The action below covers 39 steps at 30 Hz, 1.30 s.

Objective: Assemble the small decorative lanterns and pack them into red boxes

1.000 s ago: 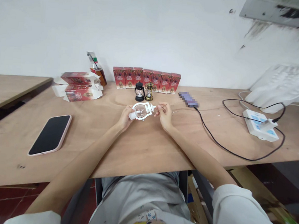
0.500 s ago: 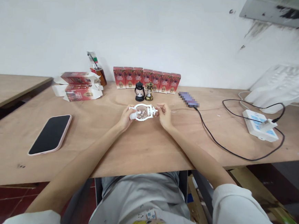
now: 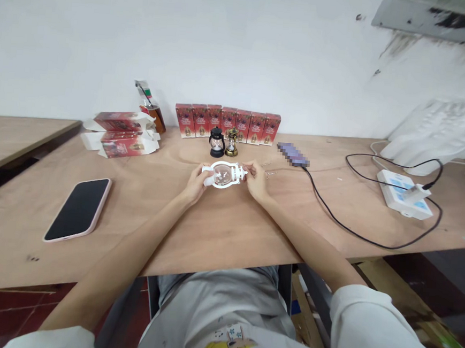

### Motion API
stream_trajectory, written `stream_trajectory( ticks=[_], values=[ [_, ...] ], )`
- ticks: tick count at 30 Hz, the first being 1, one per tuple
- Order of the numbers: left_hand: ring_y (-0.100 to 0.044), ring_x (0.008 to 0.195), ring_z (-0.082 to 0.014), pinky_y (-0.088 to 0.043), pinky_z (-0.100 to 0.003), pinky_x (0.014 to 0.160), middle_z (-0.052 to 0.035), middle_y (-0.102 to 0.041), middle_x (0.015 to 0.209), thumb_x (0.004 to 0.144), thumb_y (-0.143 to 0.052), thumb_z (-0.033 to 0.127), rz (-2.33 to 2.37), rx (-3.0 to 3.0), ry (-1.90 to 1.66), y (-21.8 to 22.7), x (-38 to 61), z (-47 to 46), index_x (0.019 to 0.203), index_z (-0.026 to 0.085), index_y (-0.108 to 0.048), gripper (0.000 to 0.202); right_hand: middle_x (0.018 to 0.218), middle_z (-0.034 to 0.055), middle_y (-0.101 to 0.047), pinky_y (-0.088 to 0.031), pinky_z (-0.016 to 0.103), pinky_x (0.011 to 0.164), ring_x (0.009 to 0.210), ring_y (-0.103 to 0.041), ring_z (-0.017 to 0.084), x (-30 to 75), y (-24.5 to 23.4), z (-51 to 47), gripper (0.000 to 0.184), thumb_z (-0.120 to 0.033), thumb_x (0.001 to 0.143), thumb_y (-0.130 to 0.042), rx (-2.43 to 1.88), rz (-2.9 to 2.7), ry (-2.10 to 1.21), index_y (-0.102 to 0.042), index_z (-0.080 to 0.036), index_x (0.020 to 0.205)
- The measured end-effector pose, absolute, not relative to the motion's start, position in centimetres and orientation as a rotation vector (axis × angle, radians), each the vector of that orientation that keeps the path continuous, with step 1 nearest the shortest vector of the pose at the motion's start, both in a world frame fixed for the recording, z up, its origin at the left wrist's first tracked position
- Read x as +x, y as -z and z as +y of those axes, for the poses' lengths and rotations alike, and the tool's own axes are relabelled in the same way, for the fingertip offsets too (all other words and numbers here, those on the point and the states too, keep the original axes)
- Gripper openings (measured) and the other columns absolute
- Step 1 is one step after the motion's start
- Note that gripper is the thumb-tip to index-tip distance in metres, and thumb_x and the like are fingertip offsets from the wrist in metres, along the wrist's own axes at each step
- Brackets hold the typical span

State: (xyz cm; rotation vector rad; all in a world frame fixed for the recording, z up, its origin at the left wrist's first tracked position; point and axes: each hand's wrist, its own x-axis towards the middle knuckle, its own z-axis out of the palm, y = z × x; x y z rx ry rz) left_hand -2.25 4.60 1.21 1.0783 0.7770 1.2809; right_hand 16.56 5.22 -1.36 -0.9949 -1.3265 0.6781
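Note:
A small white lantern (image 3: 223, 174) with a clear globe lies sideways between my hands, just above the table. My left hand (image 3: 197, 184) is closed around its base. At the other end, the fingers of my right hand (image 3: 256, 180) pinch together at the lantern's top tip; whether they also hold some small part is too fine to see. Beyond them stand a black lantern (image 3: 217, 142) and a bronze-coloured lantern (image 3: 232, 142), both upright. Thin metal pieces (image 3: 270, 174) lie on the table just past my right hand.
Several red boxes (image 3: 221, 124) stand in a row by the wall. Opened red boxes (image 3: 124, 140) and a bottle (image 3: 156, 115) are at the left back. A phone (image 3: 79, 209) lies left. A cable (image 3: 329, 216) runs from another phone (image 3: 293, 154) to a power strip (image 3: 405, 194).
The white lantern has turned slightly in my hands, its globe now facing up a little more. My hands stay in nearly the same place.

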Motion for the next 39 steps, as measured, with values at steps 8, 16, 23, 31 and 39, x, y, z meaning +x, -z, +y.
stream_trajectory(
  ticks=[8,16,23,31,39],
  values=[
    [-0.049,0.056,-0.0061,-0.041,-0.017,0.052,0.0063,-0.053,0.068,0.054,-0.070,0.027,0.763,1.152,-1.271,-1.4,-2.2,4.3,0.078,0.017,-0.049,0.033,0.070,-0.0017,-0.064,-0.047,0.022,0.047,0.056,-0.058,0.011,16.5,1.3,5.2,0.009,-0.018,0.070,-0.051,-1.066,-1.250,-0.757,-0.055,-0.020,0.077],
    [-0.052,0.058,-0.0081,-0.045,-0.021,0.055,0.0048,-0.054,0.071,0.055,-0.076,0.034,0.853,1.295,-1.220,-1.0,-2.2,4.4,0.079,0.017,-0.049,0.039,0.061,-0.0018,-0.062,-0.045,0.024,0.048,0.046,-0.052,0.010,18.1,-0.3,6.0,0.013,-0.027,0.073,-0.060,-1.224,-1.078,-0.675,-0.058,-0.016,0.081],
    [-0.060,0.075,-0.0131,-0.047,-0.025,0.067,-0.0016,-0.062,0.091,0.056,-0.078,0.034,0.943,1.590,-1.162,-1.3,-1.1,3.5,0.087,0.018,-0.049,0.046,0.073,0.0019,-0.065,-0.045,0.027,0.065,0.063,-0.057,0.013,19.0,-2.3,5.1,0.025,-0.038,0.082,-0.055,-1.157,-1.145,-0.277,-0.065,-0.015,0.082],
    [-0.063,0.092,-0.0219,-0.049,-0.036,0.081,-0.0069,-0.067,0.102,0.064,-0.075,0.034,0.963,1.955,-1.001,-1.6,-0.2,1.4,0.104,0.019,-0.051,0.050,0.079,0.0036,-0.062,-0.041,0.033,0.075,0.076,-0.054,0.017,18.4,-2.8,3.4,0.029,-0.041,0.092,-0.044,-1.031,-1.289,0.233,-0.062,-0.019,0.084],
    [-0.063,0.092,-0.0208,-0.050,-0.032,0.077,-0.0062,-0.064,0.101,0.069,-0.072,0.038,1.022,1.900,-1.197,-0.2,1.5,1.6,0.108,0.020,-0.046,0.051,0.075,0.0028,-0.067,-0.032,0.035,0.082,0.077,-0.054,0.016,18.3,-1.9,2.2,0.025,-0.032,0.092,-0.046,-0.821,-1.851,0.818,-0.066,-0.022,0.080]
  ],
)
